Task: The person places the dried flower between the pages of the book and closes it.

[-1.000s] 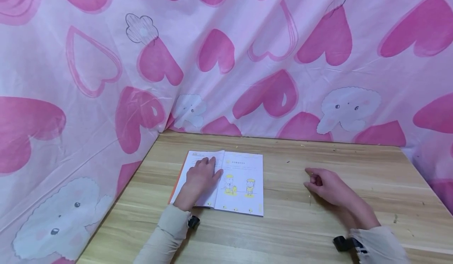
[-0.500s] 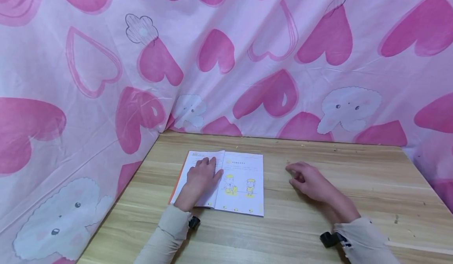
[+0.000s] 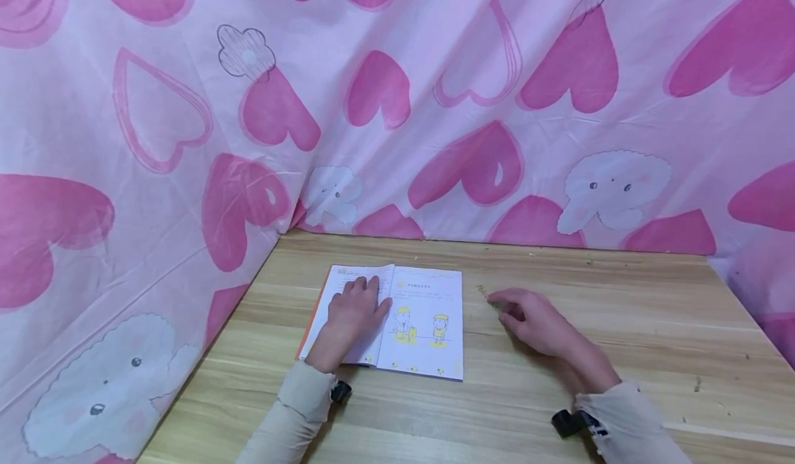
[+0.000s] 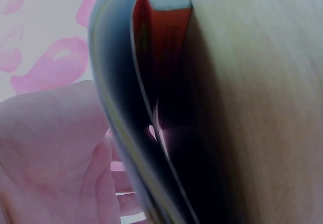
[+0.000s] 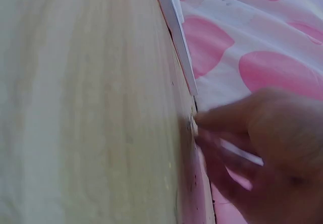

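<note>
An open book (image 3: 428, 353) with yellow-and-white drawings on its right page lies on the wooden table. My left hand (image 3: 354, 312) rests spread over its left page. In the left wrist view that hand (image 4: 60, 148) appears beside the bent page edges, an orange cover edge (image 4: 169, 32) showing below them. To the right of the book, my right hand (image 3: 531, 319) is low at the tabletop, its index finger and thumb curled toward each other on small greenish crumbs (image 3: 496, 306). The right wrist view shows the same hand (image 5: 272, 148) with fingertips right at the table surface.
More crumbs (image 3: 481, 289) lie between the book and my right hand, and scattered bits (image 3: 698, 383) are at the table's right. A pink heart-patterned cloth (image 3: 459, 167) hangs along the back and left edges of the wooden table (image 3: 422, 422).
My right hand has moved left across the table toward the book. Crumbs now show just left of its fingertips. My left hand has stayed on the left page.
</note>
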A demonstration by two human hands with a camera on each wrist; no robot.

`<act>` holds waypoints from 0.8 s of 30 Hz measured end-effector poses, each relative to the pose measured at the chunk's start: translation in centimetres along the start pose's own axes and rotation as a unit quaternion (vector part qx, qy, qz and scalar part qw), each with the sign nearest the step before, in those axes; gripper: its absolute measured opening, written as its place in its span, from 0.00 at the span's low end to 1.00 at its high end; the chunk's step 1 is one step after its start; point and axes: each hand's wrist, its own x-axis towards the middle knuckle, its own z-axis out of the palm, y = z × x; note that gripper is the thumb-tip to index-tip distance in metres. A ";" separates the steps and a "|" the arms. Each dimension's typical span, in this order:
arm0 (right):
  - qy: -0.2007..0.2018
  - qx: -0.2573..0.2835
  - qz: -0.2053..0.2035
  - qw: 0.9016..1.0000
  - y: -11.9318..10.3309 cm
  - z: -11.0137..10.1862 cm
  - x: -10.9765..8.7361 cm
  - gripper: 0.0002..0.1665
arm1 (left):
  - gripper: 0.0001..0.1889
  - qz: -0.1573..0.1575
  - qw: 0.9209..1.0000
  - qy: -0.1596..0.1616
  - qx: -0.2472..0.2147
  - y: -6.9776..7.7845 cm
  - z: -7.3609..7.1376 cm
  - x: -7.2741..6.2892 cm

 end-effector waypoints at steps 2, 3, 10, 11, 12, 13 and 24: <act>0.023 -0.014 0.022 0.999 -0.1 0.1 0.1 0.21 | 0.31 -0.001 1.000 0.000 0.002 -0.1 0.0 0.0; 0.031 -0.021 0.029 0.999 -0.1 0.1 0.1 0.20 | 0.31 -0.001 1.000 -0.001 0.003 -0.1 0.1 0.0; 0.038 -0.054 0.073 0.995 -0.4 -0.3 0.0 0.05 | 0.30 0.003 1.000 0.002 0.006 -0.1 0.4 0.2; 0.037 -0.059 0.080 0.994 -0.5 -0.5 0.0 0.03 | 0.31 0.003 1.000 0.000 0.006 -0.1 0.4 0.2; 0.037 -0.065 0.084 0.994 -0.5 -0.6 -0.1 0.02 | 0.31 0.003 1.000 -0.002 0.006 -0.1 0.5 0.2; 0.035 -0.071 0.086 0.993 -0.6 -0.7 -0.2 0.02 | 0.31 0.003 1.000 -0.002 0.005 -0.1 0.5 0.3; 0.011 -0.130 0.069 0.989 -1.1 -0.6 -1.1 0.08 | 0.30 0.004 1.000 0.004 0.002 0.1 0.3 0.0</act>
